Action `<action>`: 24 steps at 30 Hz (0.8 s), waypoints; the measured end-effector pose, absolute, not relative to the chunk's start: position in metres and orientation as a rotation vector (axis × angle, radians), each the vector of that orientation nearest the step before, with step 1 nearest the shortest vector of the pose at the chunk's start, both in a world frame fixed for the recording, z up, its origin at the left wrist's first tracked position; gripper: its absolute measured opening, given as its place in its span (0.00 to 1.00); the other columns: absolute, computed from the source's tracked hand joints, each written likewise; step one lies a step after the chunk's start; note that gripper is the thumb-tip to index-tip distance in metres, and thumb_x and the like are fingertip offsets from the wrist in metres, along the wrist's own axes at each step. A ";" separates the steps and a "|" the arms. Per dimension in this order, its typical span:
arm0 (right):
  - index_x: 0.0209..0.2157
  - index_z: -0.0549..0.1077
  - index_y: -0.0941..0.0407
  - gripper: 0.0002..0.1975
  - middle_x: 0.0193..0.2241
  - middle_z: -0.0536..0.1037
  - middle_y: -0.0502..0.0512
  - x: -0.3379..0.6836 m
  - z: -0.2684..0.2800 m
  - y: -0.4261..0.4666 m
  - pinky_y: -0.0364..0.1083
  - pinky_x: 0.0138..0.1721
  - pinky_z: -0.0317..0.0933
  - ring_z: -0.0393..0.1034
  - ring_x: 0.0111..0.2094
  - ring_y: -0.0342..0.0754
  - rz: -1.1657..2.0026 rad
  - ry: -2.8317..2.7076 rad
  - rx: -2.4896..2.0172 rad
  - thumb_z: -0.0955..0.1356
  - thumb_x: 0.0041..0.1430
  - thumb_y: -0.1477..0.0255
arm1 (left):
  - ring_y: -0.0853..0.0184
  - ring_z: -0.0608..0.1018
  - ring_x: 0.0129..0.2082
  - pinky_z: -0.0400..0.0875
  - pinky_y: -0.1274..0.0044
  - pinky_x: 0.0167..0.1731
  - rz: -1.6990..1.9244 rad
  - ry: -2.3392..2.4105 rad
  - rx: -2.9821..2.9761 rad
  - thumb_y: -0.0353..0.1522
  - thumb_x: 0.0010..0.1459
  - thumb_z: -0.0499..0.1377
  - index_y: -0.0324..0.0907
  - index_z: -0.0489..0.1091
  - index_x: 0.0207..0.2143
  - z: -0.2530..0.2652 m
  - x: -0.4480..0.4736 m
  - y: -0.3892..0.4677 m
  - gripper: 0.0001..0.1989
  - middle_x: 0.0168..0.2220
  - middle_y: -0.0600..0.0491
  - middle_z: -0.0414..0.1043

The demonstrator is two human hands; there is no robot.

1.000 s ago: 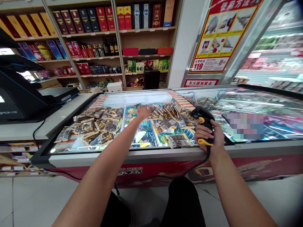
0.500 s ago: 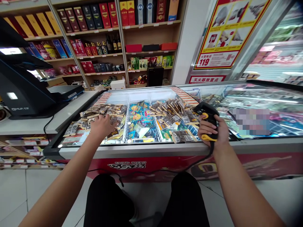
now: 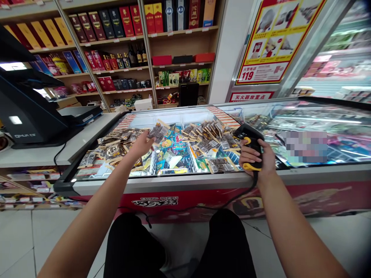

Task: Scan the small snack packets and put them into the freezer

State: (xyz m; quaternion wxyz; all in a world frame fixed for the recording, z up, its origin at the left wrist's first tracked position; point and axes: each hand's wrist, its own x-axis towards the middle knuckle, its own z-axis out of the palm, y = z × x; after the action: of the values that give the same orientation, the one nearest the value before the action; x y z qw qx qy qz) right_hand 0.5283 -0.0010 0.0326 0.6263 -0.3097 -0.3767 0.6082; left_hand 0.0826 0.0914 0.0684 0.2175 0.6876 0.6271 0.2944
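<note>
My left hand (image 3: 142,144) is closed on the near edge of a brown snack packet (image 3: 158,132), held above the glass lid over the divider of the freezer. Below and to its left lies a heap of similar packets (image 3: 114,150). My right hand (image 3: 257,156) grips a black and yellow barcode scanner (image 3: 252,136), its head tilted up and to the left. Another pile of packets (image 3: 210,133) lies left of the scanner, with a single packet (image 3: 222,165) near the freezer's front rim.
The chest freezer (image 3: 179,188) spans the front, with blue bags (image 3: 172,148) inside. At left stands a checkout machine (image 3: 37,112) on a counter (image 3: 43,154). Shelves of boxes (image 3: 101,23) rise behind. A scanner cable (image 3: 237,199) hangs along the freezer front.
My left hand has lifted a brown packet from the left heap and moved right and up with it. My right hand keeps hold of the scanner, nearly in place.
</note>
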 end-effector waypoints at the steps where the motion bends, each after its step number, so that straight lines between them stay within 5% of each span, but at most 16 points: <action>1: 0.40 0.72 0.52 0.12 0.20 0.45 0.37 0.529 0.032 -0.001 0.39 0.20 0.36 0.24 0.21 0.37 1.411 -0.849 -0.688 0.65 0.72 0.59 | 0.56 0.87 0.38 0.79 0.67 0.44 0.937 1.603 1.788 0.39 0.68 0.58 0.42 0.70 0.56 0.070 0.097 0.098 0.17 0.38 0.47 0.84; 6: 0.41 0.72 0.52 0.14 0.19 0.48 0.37 0.526 0.031 -0.003 0.40 0.19 0.42 0.29 0.18 0.36 1.526 -0.836 -0.674 0.71 0.66 0.56 | 0.61 0.87 0.39 0.79 0.70 0.44 1.140 1.244 1.527 0.34 0.68 0.62 0.41 0.70 0.52 0.063 0.162 0.136 0.13 0.36 0.49 0.84; 12: 0.40 0.72 0.52 0.21 0.17 0.56 0.40 0.520 0.025 0.002 0.42 0.16 0.46 0.39 0.14 0.36 1.619 -0.992 -0.770 0.76 0.58 0.51 | 0.61 0.87 0.44 0.79 0.70 0.47 1.095 1.215 1.474 0.28 0.69 0.59 0.42 0.68 0.56 0.026 0.179 0.150 0.14 0.45 0.46 0.83; 24: 0.41 0.72 0.52 0.21 0.17 0.64 0.43 0.437 0.038 0.009 0.43 0.17 0.53 0.54 0.14 0.40 1.495 -1.097 -0.987 0.76 0.61 0.51 | 0.64 0.84 0.35 0.79 0.71 0.43 1.185 1.120 1.389 0.26 0.70 0.57 0.40 0.70 0.44 0.010 0.169 0.156 0.03 0.32 0.51 0.78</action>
State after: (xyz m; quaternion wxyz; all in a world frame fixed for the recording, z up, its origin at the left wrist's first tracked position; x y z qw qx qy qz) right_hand 0.4369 0.0090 0.0380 0.4972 -0.4076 -0.4532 0.6174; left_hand 0.1691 0.1557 0.0096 0.4792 0.5691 0.4590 0.4855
